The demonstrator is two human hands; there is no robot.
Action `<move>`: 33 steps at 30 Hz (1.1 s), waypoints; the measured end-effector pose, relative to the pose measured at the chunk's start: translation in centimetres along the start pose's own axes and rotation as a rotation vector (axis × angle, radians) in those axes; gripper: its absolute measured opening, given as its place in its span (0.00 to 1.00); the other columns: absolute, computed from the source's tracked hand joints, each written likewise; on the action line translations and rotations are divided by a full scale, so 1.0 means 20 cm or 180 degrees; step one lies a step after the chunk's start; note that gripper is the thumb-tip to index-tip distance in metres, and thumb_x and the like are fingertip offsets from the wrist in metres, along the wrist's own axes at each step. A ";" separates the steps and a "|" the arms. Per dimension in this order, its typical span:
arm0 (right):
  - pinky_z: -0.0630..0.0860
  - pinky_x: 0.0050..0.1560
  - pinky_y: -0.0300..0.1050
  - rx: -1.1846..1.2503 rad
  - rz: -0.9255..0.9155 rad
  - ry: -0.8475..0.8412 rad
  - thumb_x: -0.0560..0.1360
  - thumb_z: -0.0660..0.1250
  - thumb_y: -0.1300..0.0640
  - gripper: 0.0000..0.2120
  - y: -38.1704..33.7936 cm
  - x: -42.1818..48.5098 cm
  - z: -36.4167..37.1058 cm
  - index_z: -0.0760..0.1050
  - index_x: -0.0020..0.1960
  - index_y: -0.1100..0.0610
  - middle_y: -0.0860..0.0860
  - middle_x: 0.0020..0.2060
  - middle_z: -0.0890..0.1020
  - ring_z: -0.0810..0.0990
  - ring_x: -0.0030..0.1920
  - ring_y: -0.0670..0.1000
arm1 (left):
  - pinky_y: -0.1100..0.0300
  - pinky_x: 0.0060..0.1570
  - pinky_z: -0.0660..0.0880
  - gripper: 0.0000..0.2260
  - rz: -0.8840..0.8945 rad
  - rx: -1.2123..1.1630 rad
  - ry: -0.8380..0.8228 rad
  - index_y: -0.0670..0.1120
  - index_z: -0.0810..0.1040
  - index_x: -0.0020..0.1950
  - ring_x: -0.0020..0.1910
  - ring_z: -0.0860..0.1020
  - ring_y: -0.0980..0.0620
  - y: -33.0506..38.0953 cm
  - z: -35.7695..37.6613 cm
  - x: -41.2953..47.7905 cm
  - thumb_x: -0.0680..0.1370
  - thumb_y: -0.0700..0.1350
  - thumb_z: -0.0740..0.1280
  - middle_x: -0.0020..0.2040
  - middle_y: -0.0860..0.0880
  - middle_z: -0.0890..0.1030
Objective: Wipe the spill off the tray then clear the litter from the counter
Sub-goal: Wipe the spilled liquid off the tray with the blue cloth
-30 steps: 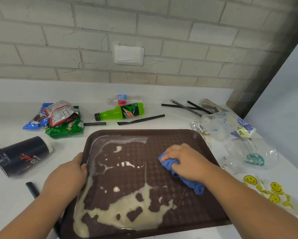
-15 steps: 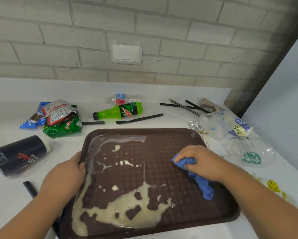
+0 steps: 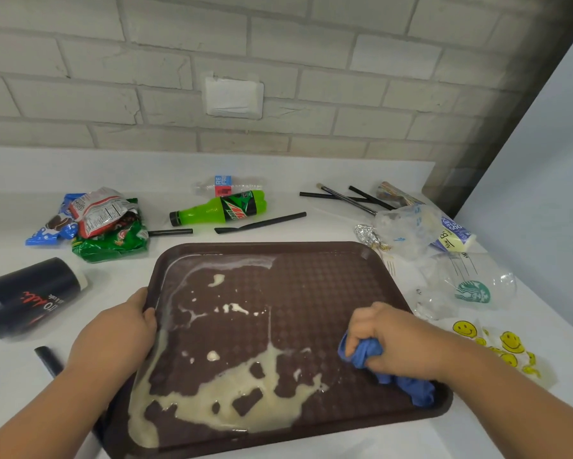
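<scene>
A brown tray (image 3: pixel 328 270) lies on the white counter in front of me. A creamy spill (image 3: pixel 242 405) covers its left edge and front middle. My right hand (image 3: pixel 394 339) grips a bunched blue cloth (image 3: pixel 364 354) on the tray's right side; the cloth's tail trails to the front right corner. My left hand (image 3: pixel 119 329) holds the tray's left rim, fingers curled over the edge. Litter lies around the tray: a green soda bottle (image 3: pixel 222 208), snack wrappers (image 3: pixel 106 223), black straws (image 3: pixel 262 222) and a clear plastic cup (image 3: pixel 474 286).
A dark tumbler (image 3: pixel 30 296) lies on its side at the left, with a short black straw (image 3: pixel 48 359) near it. Foil, crumpled plastic (image 3: pixel 407 230) and a smiley-face bag (image 3: pixel 497 342) sit at the right. A clear bottle (image 3: pixel 229 185) lies by the brick wall.
My right hand has dragged the blue cloth from the tray's middle to its right side and toward me. The left hand has stayed on the rim.
</scene>
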State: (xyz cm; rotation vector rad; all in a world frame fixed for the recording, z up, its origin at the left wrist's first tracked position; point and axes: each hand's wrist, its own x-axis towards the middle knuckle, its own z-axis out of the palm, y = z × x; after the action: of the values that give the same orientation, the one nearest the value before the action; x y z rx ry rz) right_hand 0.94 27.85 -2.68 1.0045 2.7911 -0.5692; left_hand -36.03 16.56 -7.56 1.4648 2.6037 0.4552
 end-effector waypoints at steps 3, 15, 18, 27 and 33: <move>0.73 0.54 0.37 0.0164 -0.0349 -0.0316 0.67 0.67 0.60 0.17 -0.14 0.01 0.04 0.80 0.50 0.42 0.39 0.51 0.76 0.69 0.54 0.40 | 0.57 0.36 0.68 0.13 0.0027 -0.0005 -0.0016 0.50 0.69 0.64 0.38 0.73 0.48 0.00 0.00 0.00 0.80 0.48 0.54 0.36 0.50 0.75; 0.74 0.53 0.44 0.0092 -0.0532 -0.0601 0.67 0.65 0.62 0.16 -0.27 0.04 0.03 0.82 0.49 0.45 0.41 0.52 0.78 0.70 0.54 0.44 | 0.56 0.38 0.69 0.14 -0.0009 0.0004 -0.0043 0.49 0.69 0.65 0.40 0.72 0.48 -0.01 -0.01 0.01 0.81 0.48 0.54 0.44 0.46 0.80; 0.74 0.54 0.44 -0.0031 -0.0229 -0.0406 0.66 0.68 0.62 0.15 -0.20 0.07 -0.02 0.82 0.47 0.46 0.39 0.49 0.78 0.70 0.53 0.44 | 0.56 0.39 0.69 0.14 -0.0020 -0.0014 -0.0084 0.49 0.69 0.66 0.41 0.72 0.48 -0.01 -0.01 0.01 0.81 0.48 0.54 0.47 0.45 0.81; 0.71 0.53 0.36 -0.0066 -0.0161 -0.0285 0.69 0.67 0.59 0.13 -0.20 0.14 -0.01 0.82 0.49 0.45 0.40 0.50 0.77 0.70 0.52 0.45 | 0.56 0.39 0.70 0.13 -0.0046 -0.0008 -0.0072 0.49 0.69 0.64 0.40 0.72 0.47 -0.02 0.01 0.02 0.81 0.48 0.54 0.46 0.44 0.81; 0.73 0.54 0.43 0.0077 -0.0414 -0.0168 0.71 0.66 0.58 0.13 -0.28 0.18 0.05 0.81 0.50 0.44 0.39 0.51 0.77 0.70 0.53 0.45 | 0.56 0.39 0.70 0.14 -0.0021 0.0005 -0.0046 0.48 0.68 0.65 0.40 0.72 0.47 -0.01 0.01 0.02 0.81 0.48 0.54 0.45 0.45 0.80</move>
State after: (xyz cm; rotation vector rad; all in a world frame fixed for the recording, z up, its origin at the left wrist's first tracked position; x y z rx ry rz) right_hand -5.39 25.58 -2.70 0.8039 2.8242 -0.6366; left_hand -36.40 16.77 -7.86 1.4539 2.5977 0.4402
